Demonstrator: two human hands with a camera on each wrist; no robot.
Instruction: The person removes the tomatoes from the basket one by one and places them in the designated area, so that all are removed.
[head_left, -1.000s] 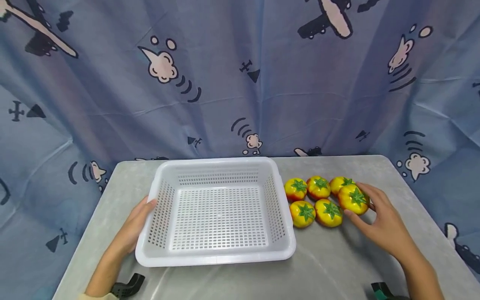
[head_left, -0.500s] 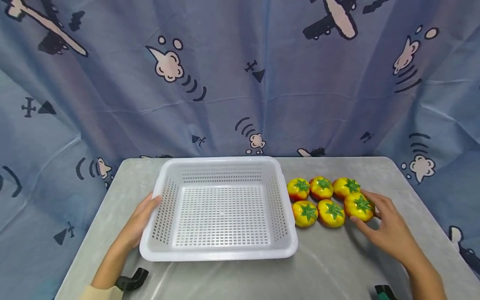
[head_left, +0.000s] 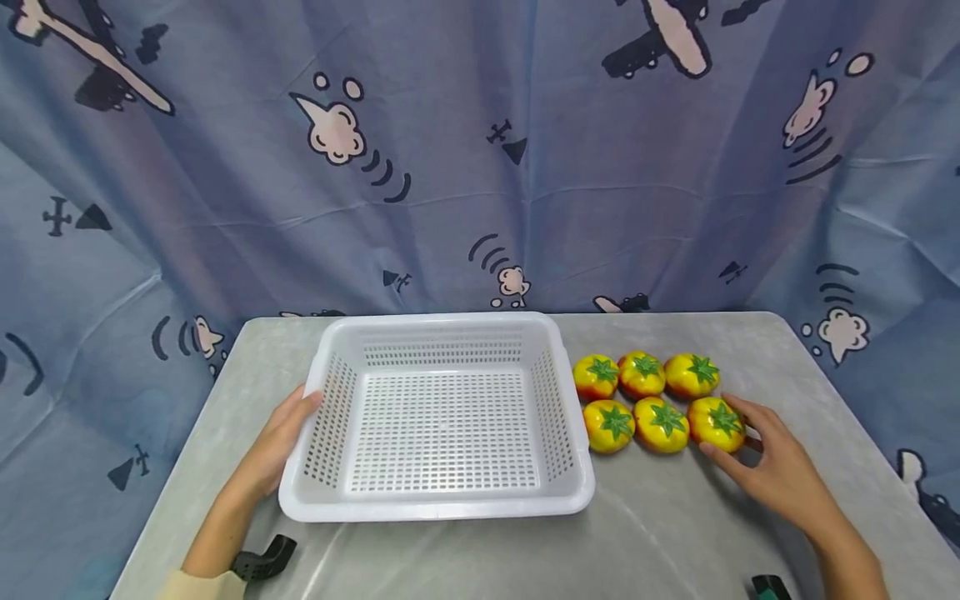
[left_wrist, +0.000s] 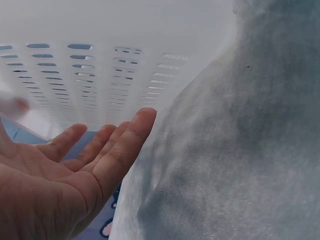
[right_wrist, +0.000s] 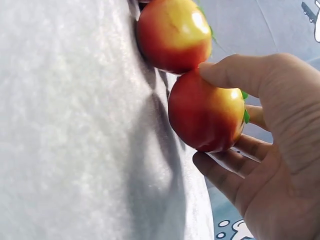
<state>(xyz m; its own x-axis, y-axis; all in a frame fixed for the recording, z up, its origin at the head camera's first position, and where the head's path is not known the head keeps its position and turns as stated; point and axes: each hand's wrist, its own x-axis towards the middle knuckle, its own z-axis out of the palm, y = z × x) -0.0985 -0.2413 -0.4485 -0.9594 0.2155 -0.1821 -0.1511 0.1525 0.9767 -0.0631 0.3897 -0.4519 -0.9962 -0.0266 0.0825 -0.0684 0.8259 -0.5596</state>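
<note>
My left hand [head_left: 281, 442] holds the left rim of a white perforated plastic basket [head_left: 435, 508]; its thumb lies over the rim. In the left wrist view the fingers [left_wrist: 122, 150] extend along the basket's outer side. My right hand [head_left: 780, 467] has thumb and fingers about a glossy yellow-red artificial tomato [head_left: 716, 425] with a green star-shaped leaf top. The right wrist view shows the thumb and fingertips touching this tomato [right_wrist: 205, 115], which sits against a neighbouring tomato [right_wrist: 175, 35]. It is the rightmost of the front row, at table level.
Several similar tomatoes stand in two rows right of the basket, among them a back-row tomato [head_left: 692, 375] and a front-row tomato [head_left: 662, 425]. Everything is on a grey table [head_left: 525, 558]. A blue patterned curtain [head_left: 450, 192] hangs behind the table.
My right hand has lowered its tomato from in front of the back-right one to the end of the front row. The left hand stays at the basket's rim.
</note>
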